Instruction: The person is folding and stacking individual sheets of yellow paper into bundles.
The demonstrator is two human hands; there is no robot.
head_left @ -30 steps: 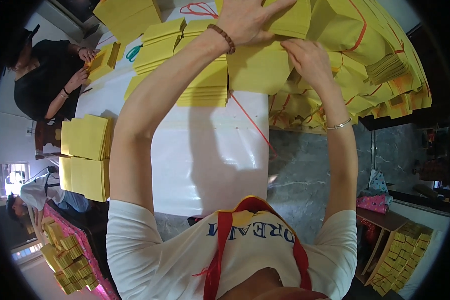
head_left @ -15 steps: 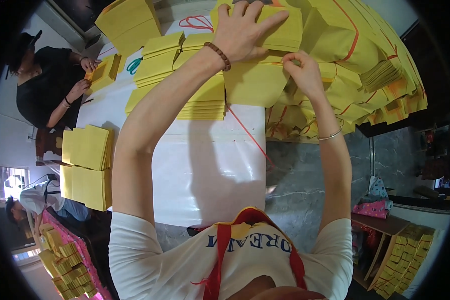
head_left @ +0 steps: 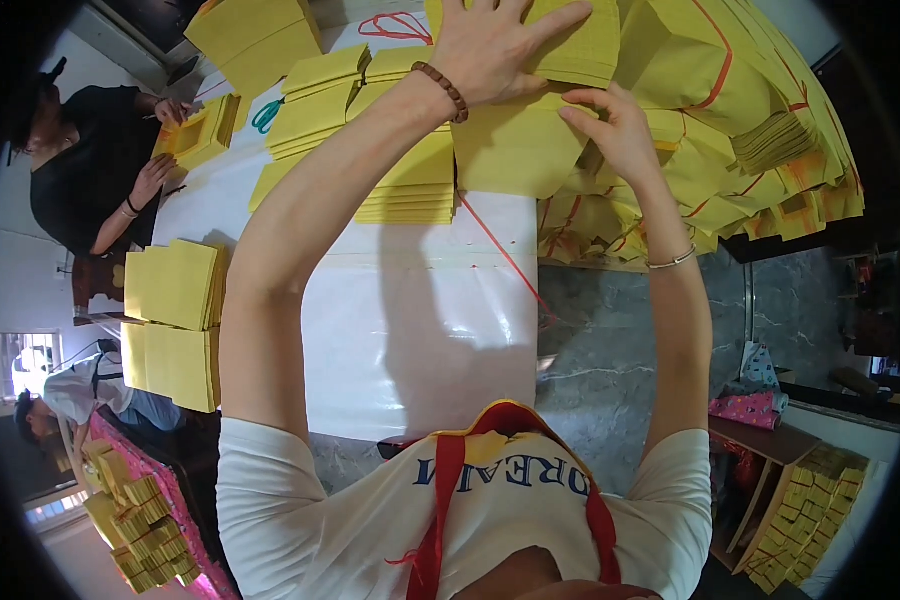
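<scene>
My left hand [head_left: 492, 52] lies with its fingers spread on top of a stack of yellow paper sheets [head_left: 582, 48] at the far side of the table. A dark beaded bracelet circles its wrist. Close to the near right corner of that stack is my right hand [head_left: 618, 135], thumb and forefinger apart, with nothing visible between them. Below both hands, a broad yellow sheet or packet [head_left: 510, 160] lies at the table's edge. Several folded yellow bundles [head_left: 405, 190] sit in rows under and beside my left forearm. A red string [head_left: 495, 245] trails from them over the table's right edge.
Large tied yellow bundles [head_left: 705, 140] are heaped at the right. Teal scissors [head_left: 266, 117] and red string loops [head_left: 395, 27] lie among the left stacks. A co-worker in black [head_left: 95, 170] handles yellow paper at the left; another person [head_left: 85, 385] bends farther off.
My right thumb and forefinger, pinched together at the stack's edge before, have come apart. My left hand stays on the stack, slightly farther up in the view. The co-worker's hands have shifted a little.
</scene>
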